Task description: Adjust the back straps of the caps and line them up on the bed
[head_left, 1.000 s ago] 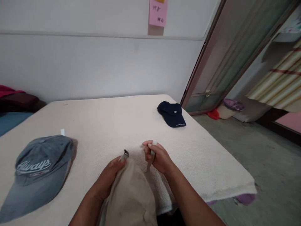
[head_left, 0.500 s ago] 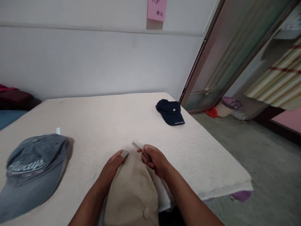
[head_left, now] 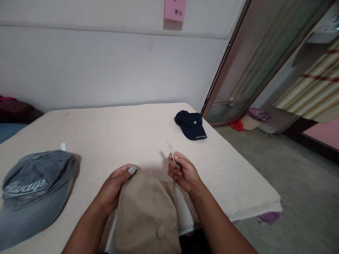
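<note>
A tan baseball cap (head_left: 148, 208) is at the bottom middle, crown button toward me and back edge facing away. My left hand (head_left: 116, 183) grips its back left edge, with a silvery metal buckle (head_left: 132, 170) beside the thumb. Between thumb and fingers of my right hand (head_left: 184, 171) is the cap's thin strap (head_left: 171, 150), its free end pointing up and out of the buckle. The cap's brim is out of view. To the left lies a grey-blue cap (head_left: 37, 187) with "Always" lettering. A navy cap (head_left: 191, 123) rests farther back on the right.
A cream textured cover (head_left: 113, 130) spreads over the bed-like surface, up to the white wall (head_left: 106, 67). A pink note (head_left: 174, 10) hangs on the wall. On the floor at right stand a lined bin (head_left: 253, 120) and a red item (head_left: 237, 125).
My hands have moved apart, the left going left and the right going right and up with the strap. The cap's back edge is spread wider, and the strap end now points upward.
</note>
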Tool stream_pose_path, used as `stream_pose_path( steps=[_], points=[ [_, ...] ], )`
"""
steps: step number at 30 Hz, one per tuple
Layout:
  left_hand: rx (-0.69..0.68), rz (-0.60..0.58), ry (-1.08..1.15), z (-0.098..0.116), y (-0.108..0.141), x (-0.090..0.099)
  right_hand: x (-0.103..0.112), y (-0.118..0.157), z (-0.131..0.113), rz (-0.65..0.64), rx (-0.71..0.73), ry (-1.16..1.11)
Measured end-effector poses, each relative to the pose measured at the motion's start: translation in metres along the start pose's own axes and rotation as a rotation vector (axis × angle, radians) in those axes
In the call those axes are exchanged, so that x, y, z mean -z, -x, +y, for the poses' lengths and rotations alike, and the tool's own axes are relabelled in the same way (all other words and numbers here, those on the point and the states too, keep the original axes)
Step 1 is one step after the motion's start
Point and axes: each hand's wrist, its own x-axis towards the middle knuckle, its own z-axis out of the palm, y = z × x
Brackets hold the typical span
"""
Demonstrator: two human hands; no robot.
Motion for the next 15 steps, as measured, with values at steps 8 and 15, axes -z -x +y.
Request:
stream_pose_path(
  steps=[8, 15],
  points=[
    [-0.025, -0.064, -0.084, -0.010, 0.006, -0.010, -0.003, 0.006, -0.001, -0.090, -0.101, 0.173],
    [0.030, -0.186, -0.032, -0.021, 0.007, -0.008, -0.005, 0.008, 0.001, -0.189, -0.158, 0.209]
  ],
)
